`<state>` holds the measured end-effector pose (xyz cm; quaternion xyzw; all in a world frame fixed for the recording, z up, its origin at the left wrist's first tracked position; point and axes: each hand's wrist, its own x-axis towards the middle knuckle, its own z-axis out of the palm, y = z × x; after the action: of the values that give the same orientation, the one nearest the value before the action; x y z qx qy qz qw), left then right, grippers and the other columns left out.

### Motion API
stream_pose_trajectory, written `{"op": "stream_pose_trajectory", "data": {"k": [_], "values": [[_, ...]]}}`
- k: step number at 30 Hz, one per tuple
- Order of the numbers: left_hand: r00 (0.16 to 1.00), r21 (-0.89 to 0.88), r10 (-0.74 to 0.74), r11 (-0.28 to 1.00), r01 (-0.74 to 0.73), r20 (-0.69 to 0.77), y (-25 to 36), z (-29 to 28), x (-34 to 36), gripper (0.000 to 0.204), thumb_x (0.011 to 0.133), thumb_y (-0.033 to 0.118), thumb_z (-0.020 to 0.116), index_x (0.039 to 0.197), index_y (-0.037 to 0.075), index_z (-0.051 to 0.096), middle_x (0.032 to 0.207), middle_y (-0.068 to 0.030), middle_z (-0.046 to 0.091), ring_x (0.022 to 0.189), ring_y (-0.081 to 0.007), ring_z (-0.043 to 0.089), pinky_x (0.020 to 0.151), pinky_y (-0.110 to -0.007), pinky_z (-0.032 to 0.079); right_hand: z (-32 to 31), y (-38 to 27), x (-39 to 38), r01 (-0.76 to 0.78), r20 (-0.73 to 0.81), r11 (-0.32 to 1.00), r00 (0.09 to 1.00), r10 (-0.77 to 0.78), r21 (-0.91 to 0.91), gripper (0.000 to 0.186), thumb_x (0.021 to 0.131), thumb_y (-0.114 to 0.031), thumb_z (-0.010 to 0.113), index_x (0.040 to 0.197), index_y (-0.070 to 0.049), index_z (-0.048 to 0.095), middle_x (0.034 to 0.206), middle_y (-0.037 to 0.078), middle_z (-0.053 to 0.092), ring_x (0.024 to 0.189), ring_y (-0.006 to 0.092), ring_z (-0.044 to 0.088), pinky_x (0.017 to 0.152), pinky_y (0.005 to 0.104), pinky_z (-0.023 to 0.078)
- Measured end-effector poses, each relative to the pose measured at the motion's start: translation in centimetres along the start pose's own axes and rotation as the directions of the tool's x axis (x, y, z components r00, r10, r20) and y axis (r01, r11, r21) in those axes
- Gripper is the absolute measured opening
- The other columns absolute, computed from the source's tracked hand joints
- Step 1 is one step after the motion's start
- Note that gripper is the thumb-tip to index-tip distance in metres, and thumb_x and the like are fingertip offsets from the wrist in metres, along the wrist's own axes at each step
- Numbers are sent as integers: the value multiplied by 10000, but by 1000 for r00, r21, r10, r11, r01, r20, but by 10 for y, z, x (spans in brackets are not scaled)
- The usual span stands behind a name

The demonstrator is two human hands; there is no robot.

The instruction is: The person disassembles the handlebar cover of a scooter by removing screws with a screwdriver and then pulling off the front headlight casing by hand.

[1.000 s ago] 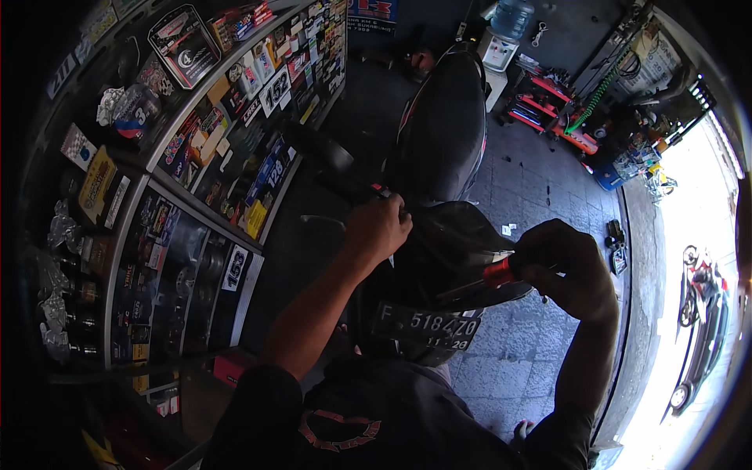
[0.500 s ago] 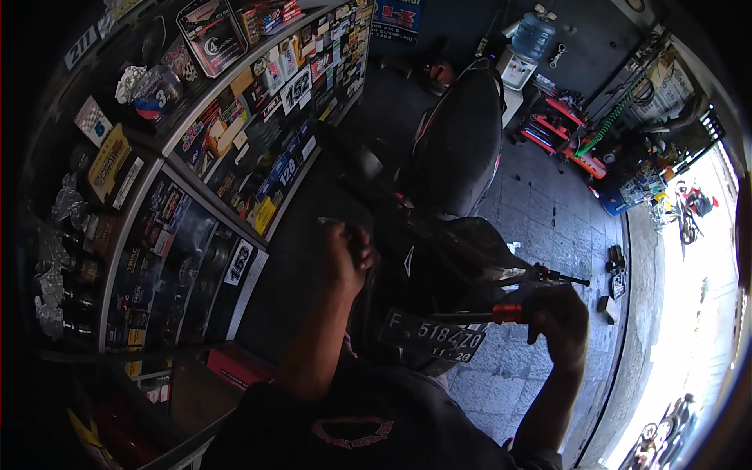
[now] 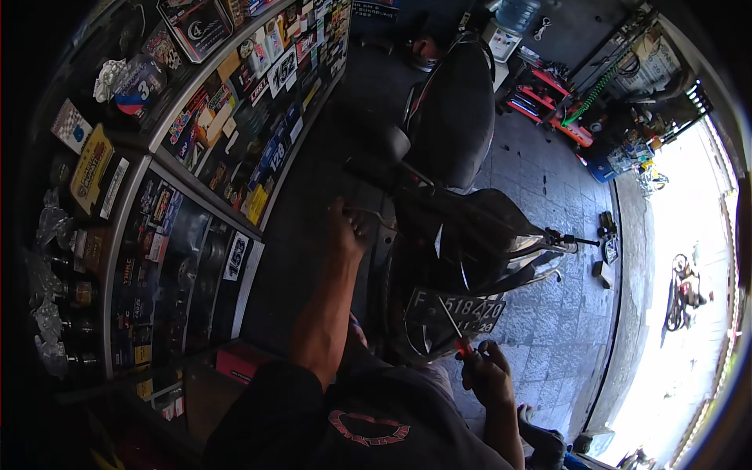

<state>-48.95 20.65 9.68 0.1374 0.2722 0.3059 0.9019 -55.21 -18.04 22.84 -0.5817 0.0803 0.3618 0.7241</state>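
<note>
Below me stands a dark motorcycle with a black seat [image 3: 450,117], a front cowl [image 3: 478,227] and a number plate [image 3: 423,305]. My left hand [image 3: 347,223] is beside the cowl's left, fingers curled; a thin bent piece [image 3: 372,213] runs from near its fingertips toward the bike, and what it grips is unclear. My right hand [image 3: 489,372] is low by the plate, closed on a red-handled screwdriver [image 3: 464,348], whose shaft points up and left across the plate.
Glass display cases [image 3: 200,235] covered in stickers line the left. A red tool cart [image 3: 540,94] and water dispenser [image 3: 501,43] are at the back. The tiled floor [image 3: 533,172] runs right to a bright doorway with motorbikes [image 3: 681,290] outside.
My left hand has let go near the left handlebar and moved leftward. My right hand has come down and left from the right handlebar with the screwdriver, now tilted upward.
</note>
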Motion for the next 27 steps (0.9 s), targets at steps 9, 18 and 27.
{"op": "stream_pose_trajectory", "data": {"k": [9,18,27], "values": [[994,268,107,959,-94,-37,-36,-16,-161,206,972,258,514,845,99,549,559,57,322,460,-55,328,438,-226,280,-37,28,-6,21,-14,987,1000,-24,-160,561,789,-166,560,1294,60,469,972,197,628,545,172,546,464,292,437],[789,821,365,101,-562,495,-110,-35,-268,355,1005,326,468,1008,9,630,583,29,362,493,-77,341,467,-245,299,-99,51,-35,87,-90,995,992,-91,-51,453,852,-137,479,1265,50,484,887,148,630,479,136,490,408,273,373],[876,132,-376,927,352,301,-170,-14,-187,251,967,231,561,748,128,493,638,28,395,558,-86,361,501,-249,307,-90,59,-19,193,-66,974,977,-202,-119,382,903,-142,474,1240,34,506,843,112,638,444,96,449,395,243,343]]}}
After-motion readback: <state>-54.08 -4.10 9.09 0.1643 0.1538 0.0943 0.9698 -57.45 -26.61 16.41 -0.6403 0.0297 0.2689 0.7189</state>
